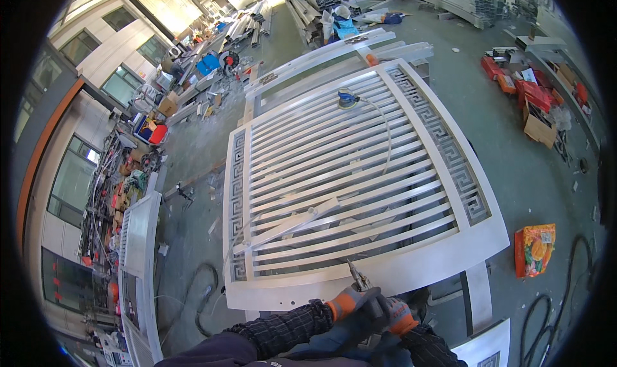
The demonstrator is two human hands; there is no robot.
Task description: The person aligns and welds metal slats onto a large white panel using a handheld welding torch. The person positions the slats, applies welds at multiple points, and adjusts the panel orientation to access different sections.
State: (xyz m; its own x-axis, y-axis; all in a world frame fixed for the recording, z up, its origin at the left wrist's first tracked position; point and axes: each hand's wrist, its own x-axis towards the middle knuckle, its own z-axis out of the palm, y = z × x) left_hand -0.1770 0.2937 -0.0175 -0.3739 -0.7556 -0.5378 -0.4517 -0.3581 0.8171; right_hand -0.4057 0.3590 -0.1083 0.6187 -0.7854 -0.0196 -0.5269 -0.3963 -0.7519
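Observation:
In the gloved fingers of my left hand [351, 300] is a metal hand tool [358, 278] with a narrow pointed tip; its exact kind is unclear. The tip points up and away over the near rail of a white slatted metal panel [385, 274]. My right hand [400, 314], in an orange and grey glove too, is curled close beside the left, around the tool's lower end, where the grip is partly hidden. A loose white flat bar [295, 224] lies slantwise across the slats. Toward the far side rests a blue sander [348, 99] with a pale hose [388, 132].
An orange bag [535, 250] stands on the floor at right, near black hoses [546, 328]. Red boxes [540, 97] and cartons sit farther back. Another white panel [139, 238] is at left, and metal profiles [308, 13] are piled at the back.

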